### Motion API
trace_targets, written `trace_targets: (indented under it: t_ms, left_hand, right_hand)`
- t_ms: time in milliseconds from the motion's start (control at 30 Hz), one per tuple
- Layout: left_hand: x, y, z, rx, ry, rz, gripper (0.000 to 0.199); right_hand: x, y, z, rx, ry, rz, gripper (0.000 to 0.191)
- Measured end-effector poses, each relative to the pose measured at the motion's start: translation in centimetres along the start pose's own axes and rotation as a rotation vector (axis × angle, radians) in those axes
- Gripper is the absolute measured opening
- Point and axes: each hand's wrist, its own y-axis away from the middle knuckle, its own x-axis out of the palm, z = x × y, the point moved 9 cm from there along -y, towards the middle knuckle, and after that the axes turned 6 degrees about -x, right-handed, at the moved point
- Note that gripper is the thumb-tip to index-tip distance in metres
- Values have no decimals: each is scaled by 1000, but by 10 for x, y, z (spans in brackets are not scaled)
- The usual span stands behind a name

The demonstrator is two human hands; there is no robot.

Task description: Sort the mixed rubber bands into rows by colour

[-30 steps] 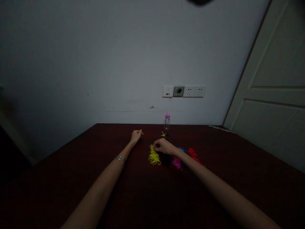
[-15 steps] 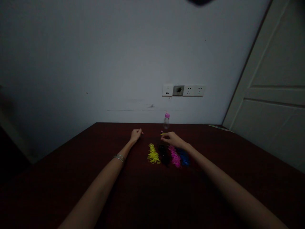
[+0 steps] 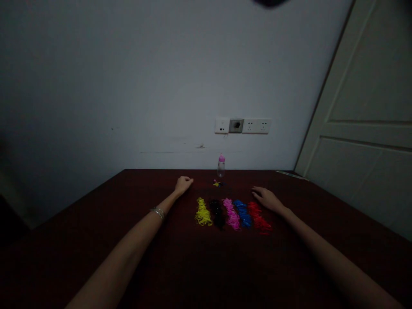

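Note:
My left hand (image 3: pixel 184 184) rests on the table with its fingers curled in, and nothing shows in it. My right hand (image 3: pixel 267 199) lies just beyond the red rubber bands (image 3: pixel 259 217), its fingers extended, loosely apart and holding nothing visible. Side by side in front of me are piles of small rubber bands: yellow (image 3: pixel 202 213), black (image 3: pixel 217 213), pink (image 3: pixel 231 214), blue (image 3: pixel 243 213) and the red one. Farther back lies a little mixed cluster of bands (image 3: pixel 216 183), yellow, pink and dark, with both hands apart from it.
A clear bottle with a pink top (image 3: pixel 221 166) stands upright behind the small cluster, near the wall. Wall sockets (image 3: pixel 256 125) are above the dark red table (image 3: pixel 199 266). A flat strip (image 3: pixel 291 174) lies at the back right edge, near a pale door (image 3: pixel 363 124).
My right hand has moved right, away from the small cluster, and its fingers have opened. The red pile now shows. My left hand keeps its place; the view has shifted slightly.

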Motion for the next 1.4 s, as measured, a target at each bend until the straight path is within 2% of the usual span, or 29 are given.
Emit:
trace_targets:
  t_ms: [67, 233, 367, 500, 667, 933, 1133, 1300, 1400]
  left_hand:
    - [9, 0, -15, 50, -60, 50, 26]
    - [44, 14, -67, 266, -266, 189, 24]
    - [65, 23, -97, 341, -376, 243, 28]
    - [77, 28, -111, 346, -430, 284, 28]
    - [83, 28, -112, 320, -476, 294, 23]
    - [81, 32, -115, 310, -476, 257, 20]
    - [65, 27, -115, 326, -379, 241, 22]
    - [41, 35, -115, 406, -285, 355, 22]
    - [25, 45, -109, 403, -238, 444, 20]
  right_hand:
    - [3, 3, -2, 4, 23, -11, 45]
    - [3, 4, 2, 18, 29, -27, 46]
    - [2, 5, 3, 28, 9, -38, 45]
    - [2, 5, 5, 19, 12, -36, 44]
    - [0, 5, 7, 26, 39, -30, 45]
    - [-3, 6, 12, 12, 27, -38, 43]
    - [-3, 5, 11, 20, 23, -29, 44]
    - [-1, 4, 8, 36, 23, -26, 44]
    - [0, 4, 7, 38, 33, -22, 44]
